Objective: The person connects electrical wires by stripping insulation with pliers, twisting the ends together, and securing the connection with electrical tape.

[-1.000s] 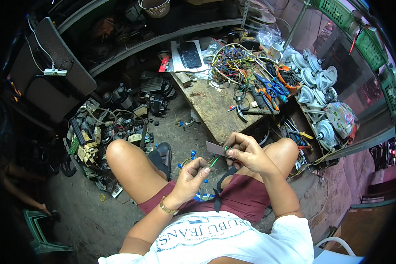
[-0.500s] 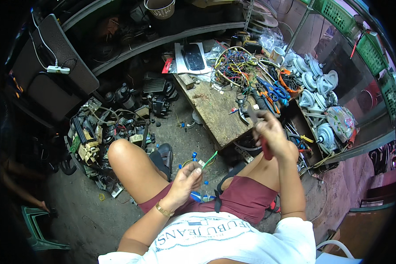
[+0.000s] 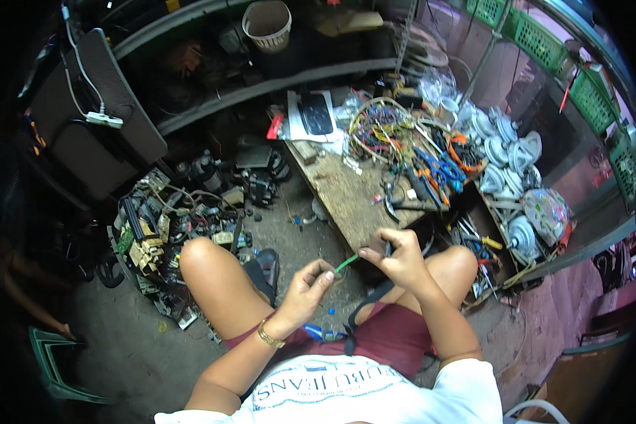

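Above my lap, a short green wire [image 3: 347, 263] runs between my two hands. My left hand [image 3: 305, 291], with a gold-coloured watch [image 3: 269, 335] at the wrist, is closed in a pinch on the wire's lower left end. At the wire's upper right end, my right hand [image 3: 401, 260] is closed, thumb and fingertips against it. A small dark piece [image 3: 388, 249] shows between the right fingers; its kind cannot be made out. The red-handled tool from the earlier frame cannot be seen now.
A wooden bench [image 3: 343, 201] ahead bears tangled wires [image 3: 381, 127], blue-handled scissors [image 3: 442, 168] and other hand tools. White plastic wheel-like parts [image 3: 505, 148] are heaped at the right. Electronic scrap [image 3: 145, 244] lies left of my knees. A green stool [image 3: 49, 367] stands far left.
My right hand has come down and left from near the bench edge to the green wire's end. The red tool has dropped out of sight. My left hand has shifted slightly right.
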